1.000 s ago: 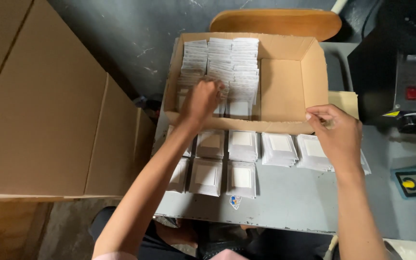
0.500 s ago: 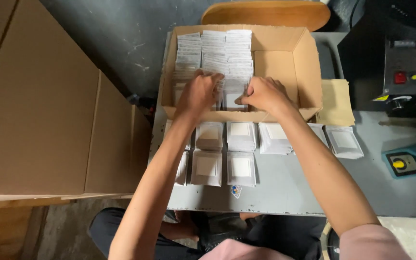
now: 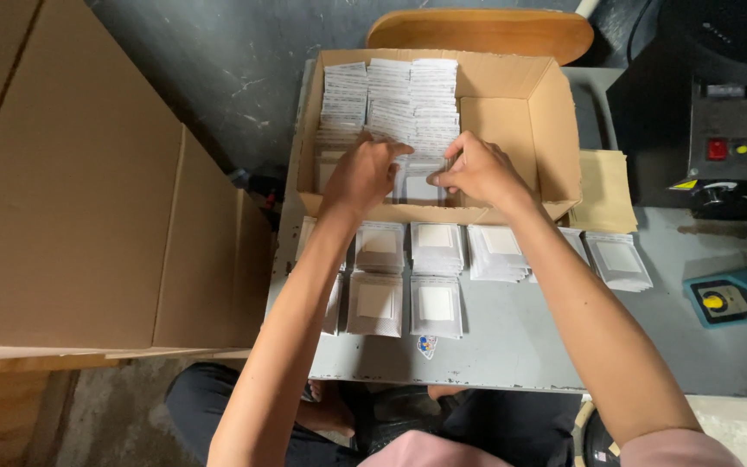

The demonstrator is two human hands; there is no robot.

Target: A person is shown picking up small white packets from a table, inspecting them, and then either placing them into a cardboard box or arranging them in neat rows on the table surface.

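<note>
While both hands reach into cardboard box [image 3: 555,112] | left grip [image 3: 363,173] pinching packets [image 3: 408,186] | right grip [image 3: 475,169] likewise

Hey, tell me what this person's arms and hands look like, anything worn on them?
Both forearms are bare. The left hand and right hand show no gloves, rings or watch. A pink sleeve covers the right upper arm at the frame's bottom edge.

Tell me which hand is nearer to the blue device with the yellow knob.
Right. The right hand is inside the brown cardboard box, closer to the blue device; the left hand is farther left.
</note>
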